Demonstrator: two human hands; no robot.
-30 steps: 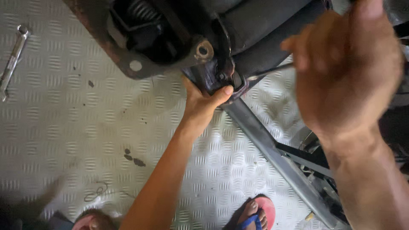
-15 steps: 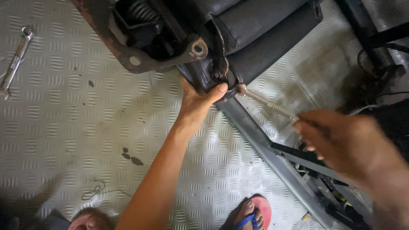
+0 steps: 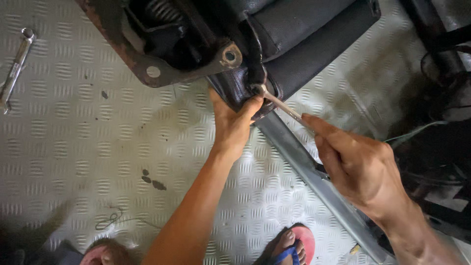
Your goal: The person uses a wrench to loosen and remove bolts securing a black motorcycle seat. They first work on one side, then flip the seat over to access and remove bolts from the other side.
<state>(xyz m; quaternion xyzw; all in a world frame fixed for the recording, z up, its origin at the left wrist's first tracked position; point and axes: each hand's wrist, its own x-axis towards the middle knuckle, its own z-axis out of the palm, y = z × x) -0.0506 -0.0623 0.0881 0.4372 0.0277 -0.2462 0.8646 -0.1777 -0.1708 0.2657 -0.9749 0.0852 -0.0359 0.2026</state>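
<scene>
Seat and rail block right; floor left seems open.

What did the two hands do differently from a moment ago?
The right hand came down from high up near the camera and now holds a thin metal tool, its tip set against the bolt on the black seat part. The left hand kept gripping the seat's lower edge. The spanner stayed lying on the ribbed metal floor.
</scene>
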